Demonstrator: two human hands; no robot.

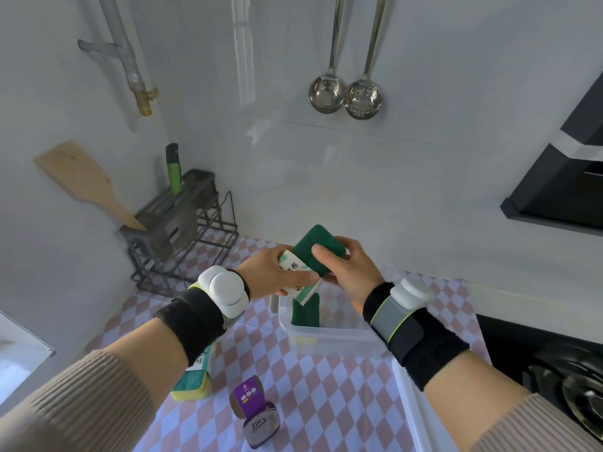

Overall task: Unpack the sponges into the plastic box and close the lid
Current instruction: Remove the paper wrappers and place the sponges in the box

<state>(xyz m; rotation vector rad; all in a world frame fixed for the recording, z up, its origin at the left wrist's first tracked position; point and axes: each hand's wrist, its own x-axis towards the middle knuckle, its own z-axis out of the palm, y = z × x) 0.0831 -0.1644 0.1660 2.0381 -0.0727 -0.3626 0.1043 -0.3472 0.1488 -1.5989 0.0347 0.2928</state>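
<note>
Over the clear plastic box [329, 334] I hold a pack of green sponges. My left hand [267, 272] grips its white paper wrapper [295, 272]. My right hand [349, 269] pinches a green sponge [318, 247] that sticks up out of the wrapper. Another green sponge [306, 313] stands on edge inside the box, below the wrapper. A second wrapped pack of green-and-yellow sponges [192, 381] lies on the checkered mat under my left forearm. The white lid [412, 396] lies flat to the right of the box, partly under my right forearm.
A purple-labelled packet [256, 409] stands on the mat in front. A black wire rack [182, 230] with a wooden spatula [81, 184] and a green-handled knife fills the back left corner. Two ladles [344, 96] hang on the wall. A stove burner [574, 393] is at the right.
</note>
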